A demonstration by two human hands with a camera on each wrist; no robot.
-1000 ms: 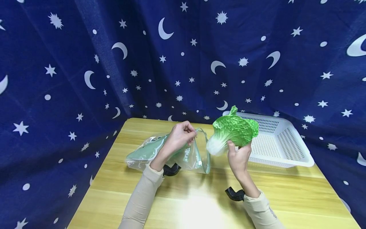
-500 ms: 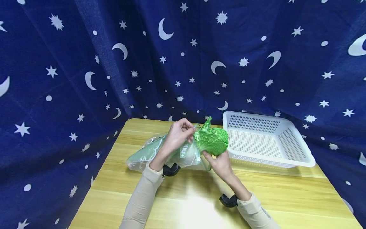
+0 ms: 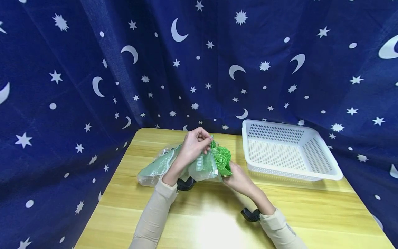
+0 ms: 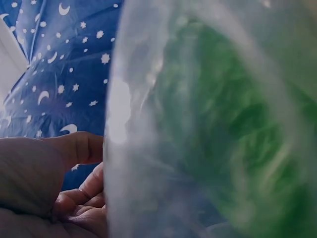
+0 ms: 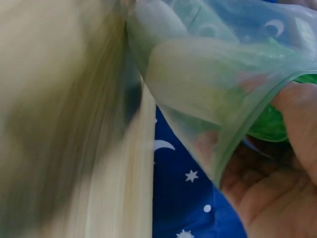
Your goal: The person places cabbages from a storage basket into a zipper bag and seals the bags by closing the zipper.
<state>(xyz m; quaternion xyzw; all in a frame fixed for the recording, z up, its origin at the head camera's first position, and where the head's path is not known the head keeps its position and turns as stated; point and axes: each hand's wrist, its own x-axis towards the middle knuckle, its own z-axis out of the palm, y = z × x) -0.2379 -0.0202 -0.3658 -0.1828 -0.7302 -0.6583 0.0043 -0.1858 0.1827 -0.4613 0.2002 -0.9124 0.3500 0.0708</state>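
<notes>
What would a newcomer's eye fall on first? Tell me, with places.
Probably the dark blue curtain with white moons and stars, filling the background. Next, the bright green leafy vegetable near the centre, held by the right hand and partly inside the clear bag. Then the white basket on the right side of the table.

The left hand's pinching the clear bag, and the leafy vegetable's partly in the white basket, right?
Not quite: the head view shows the leafy vegetable partly in the clear bag that the left hand pinches, not in the white basket.
</notes>
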